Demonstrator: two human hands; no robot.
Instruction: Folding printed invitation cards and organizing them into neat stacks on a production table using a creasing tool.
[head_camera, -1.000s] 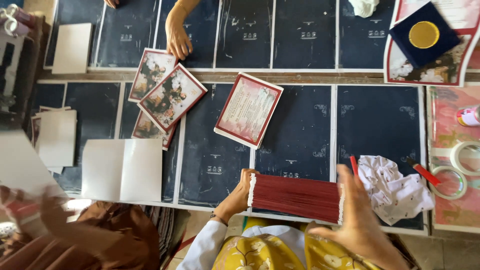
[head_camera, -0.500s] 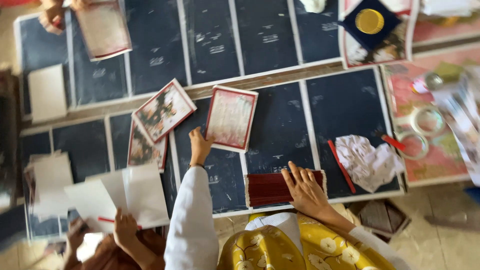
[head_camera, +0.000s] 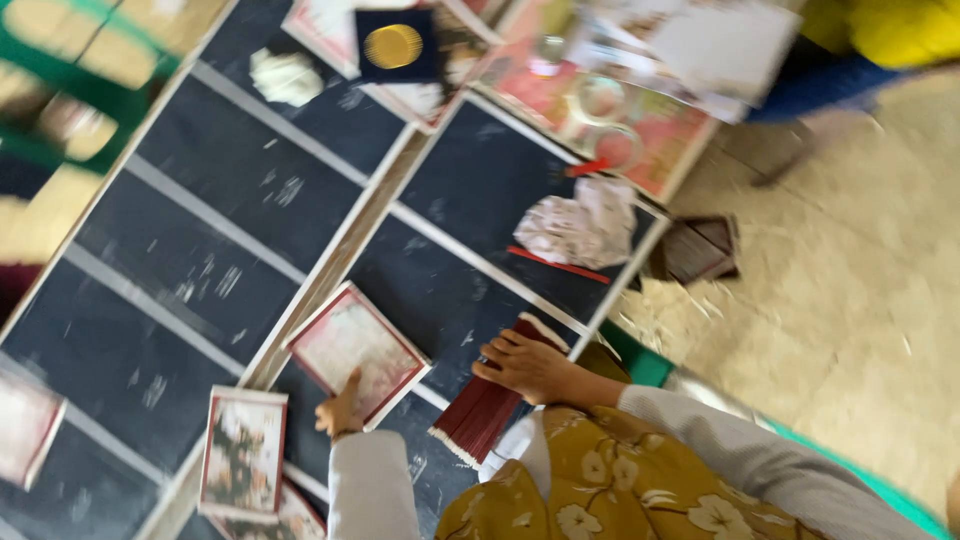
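Low in the frame, on the dark counter (head_camera: 230, 210), lies a red-bordered card (head_camera: 355, 352) with a pale mottled face. The left hand (head_camera: 342, 408) touches its lower edge, fingers together. The right hand (head_camera: 528, 365) rests flat, fingers spread, on a dark red stack (head_camera: 487, 405).
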